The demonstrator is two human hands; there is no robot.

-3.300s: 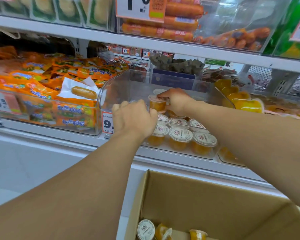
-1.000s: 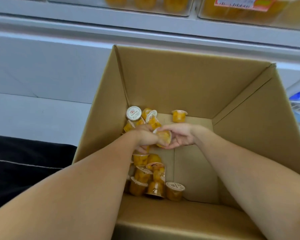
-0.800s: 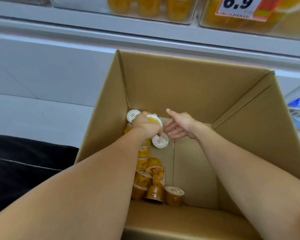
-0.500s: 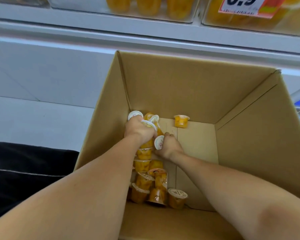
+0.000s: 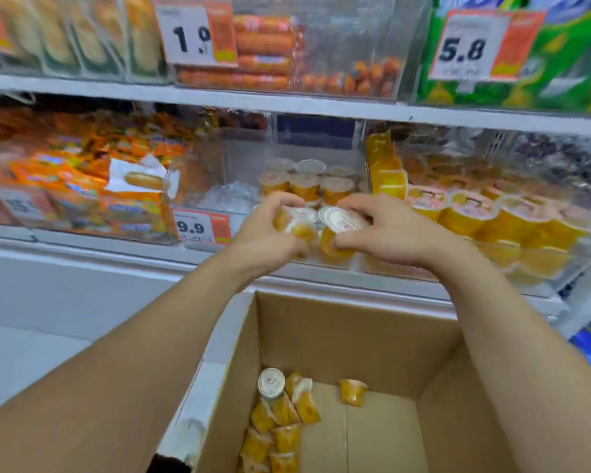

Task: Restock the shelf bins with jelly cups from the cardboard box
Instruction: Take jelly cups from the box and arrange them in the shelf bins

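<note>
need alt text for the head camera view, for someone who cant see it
Both hands, left and right, hold small orange jelly cups in front of a clear shelf bin partly stocked with the same cups. Below stands an open cardboard box with more cups scattered inside.

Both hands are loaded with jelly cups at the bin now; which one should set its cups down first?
Probably the right hand: its jelly cups hang nearer the stocked rows in the clear bin; the left hand sits nearer the bare left side.
</note>
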